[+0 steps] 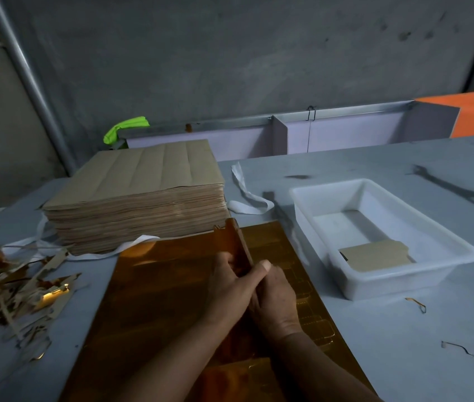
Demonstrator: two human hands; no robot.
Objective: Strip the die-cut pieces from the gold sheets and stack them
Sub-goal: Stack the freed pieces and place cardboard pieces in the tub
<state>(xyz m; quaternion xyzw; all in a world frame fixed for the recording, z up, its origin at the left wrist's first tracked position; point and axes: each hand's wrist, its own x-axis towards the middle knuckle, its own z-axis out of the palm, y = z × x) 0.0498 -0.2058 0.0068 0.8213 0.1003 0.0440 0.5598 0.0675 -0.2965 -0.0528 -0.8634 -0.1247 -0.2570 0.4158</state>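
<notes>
Left of the gold sheet (157,285), the scrap pile (12,294) lies close enough that a careless sweep could drag offcuts onto it. Over the sheet's middle, the left hand (230,288) and right hand (277,297) clamp curled fingers round a bundle of die-cut pieces (238,242) stood on edge. If that grip slackens the pieces would likely fan out before reaching the white tray (386,288) right of the sheet.
</notes>
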